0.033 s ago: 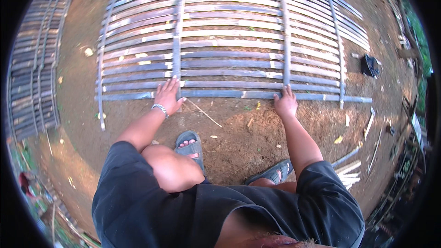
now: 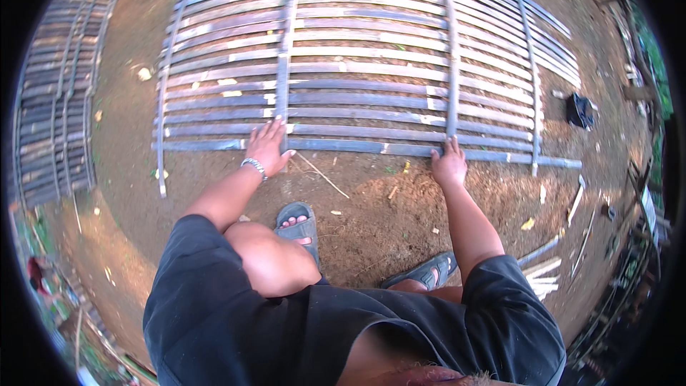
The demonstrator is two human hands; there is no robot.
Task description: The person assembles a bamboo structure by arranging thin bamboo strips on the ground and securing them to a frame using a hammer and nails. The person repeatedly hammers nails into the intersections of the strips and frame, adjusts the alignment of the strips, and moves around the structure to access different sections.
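A large panel of split bamboo strips [image 2: 364,84] lies on the ground in front of me, with lengthwise poles crossing the strips. My left hand [image 2: 266,150] rests open, fingers spread, on the nearest strip [image 2: 343,146] beside the end of the left inner pole [image 2: 284,71]. A bracelet circles that wrist. At the end of the right inner pole [image 2: 453,78], my right hand [image 2: 449,164] presses its extended fingers on the same near strip, thumb apart. Neither hand is wrapped round anything that I can see.
Another dark slatted panel [image 2: 53,100] lies at the far left. A black bag-like thing [image 2: 580,111] sits right of the bamboo panel. Pale split pieces [image 2: 544,279] and a bamboo length [image 2: 537,251] lie near my right side. My sandalled feet stand on bare soil.
The whole view has shifted and turned slightly, so the panel appears a little farther right. Both hands keep their places on the near strip.
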